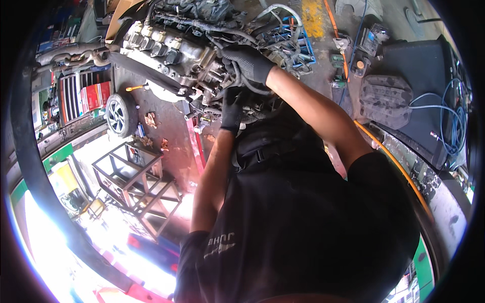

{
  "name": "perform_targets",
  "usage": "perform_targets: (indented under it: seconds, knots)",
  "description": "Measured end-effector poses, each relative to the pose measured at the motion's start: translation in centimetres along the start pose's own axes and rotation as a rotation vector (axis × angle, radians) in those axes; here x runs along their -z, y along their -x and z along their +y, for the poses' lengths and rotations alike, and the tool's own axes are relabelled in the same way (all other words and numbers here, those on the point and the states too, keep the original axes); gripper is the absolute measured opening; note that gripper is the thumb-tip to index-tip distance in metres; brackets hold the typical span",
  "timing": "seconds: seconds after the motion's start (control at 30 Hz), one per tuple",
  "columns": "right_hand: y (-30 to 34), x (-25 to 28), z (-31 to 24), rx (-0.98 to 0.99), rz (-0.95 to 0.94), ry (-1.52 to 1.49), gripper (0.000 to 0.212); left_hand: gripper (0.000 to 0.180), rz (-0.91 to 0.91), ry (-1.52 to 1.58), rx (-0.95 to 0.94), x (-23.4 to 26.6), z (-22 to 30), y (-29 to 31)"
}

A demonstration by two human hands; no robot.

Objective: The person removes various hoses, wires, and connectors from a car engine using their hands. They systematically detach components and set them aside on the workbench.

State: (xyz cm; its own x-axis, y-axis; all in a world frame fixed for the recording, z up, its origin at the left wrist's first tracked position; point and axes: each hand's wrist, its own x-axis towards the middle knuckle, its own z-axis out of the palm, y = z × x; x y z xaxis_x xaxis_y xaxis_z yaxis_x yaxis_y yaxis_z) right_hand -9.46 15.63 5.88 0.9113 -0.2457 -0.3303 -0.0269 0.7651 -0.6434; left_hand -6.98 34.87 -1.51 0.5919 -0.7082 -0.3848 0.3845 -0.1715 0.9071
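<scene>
The engine (174, 53) is standing far, left of centre. The gloved right hand (251, 64) is resting beside a hose (246, 83); the gloved left hand (232, 108) is resting nearer. Both hands' fingers are bending; their grip is remaining indeterminable.

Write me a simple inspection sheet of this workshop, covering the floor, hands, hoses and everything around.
Surface: dark floor with a yellow painted patch.
Work items: engine, its hoses and fittings exposed.
Clutter: brown scraps near a wheel; blue tray beyond the right hand.
Hands: right and left hand, black-gloved, at the engine's near end; grip unclear.
Cables: orange hose; coiled blue hose.
Surroundings: metal frame stand; bright glare, lower left.
</scene>
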Motion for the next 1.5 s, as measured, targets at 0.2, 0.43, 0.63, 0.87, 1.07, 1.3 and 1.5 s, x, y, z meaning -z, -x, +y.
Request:
perform_targets:
  seconds: [0.2,0.43,0.63,0.87,1.07,1.3,1.5]
  knots:
    - [-0.1,-2.3,5.8,-0.006,0.047,-0.467,0.026,0.032,0.392,-0.054,-0.199,5.8,0.4,1.9]
    - [1.1,1.7,7.9,-0.096,-0.066,0.318,0.022,0.028,0.810,-0.210,-0.296,12.7,3.4,4.4]
    - [1.1,0.1,6.3,-0.190,-0.114,0.306,0.023,0.016,0.764,0.128,-0.259,11.1,4.4,2.7]
    - [0.6,-5.2,6.3,-0.031,-0.415,0.502,0.037,0.016,0.512,0.062,-0.278,12.1,3.2,3.8]
    - [-2.3,-2.8,15.4,-0.169,-0.306,0.657,0.027,0.040,0.509,-0.378,-0.194,10.6,4.0,4.6]
    - [-0.3,-2.7,14.5,-0.164,-0.140,0.413,0.021,0.017,0.612,0.402,-0.170,10.2,3.1,2.9]
    - [2.1,-3.6,12.2,-0.135,-0.189,0.368,0.028,0.026,0.747,0.342,-0.194,7.8,5.2,2.1]
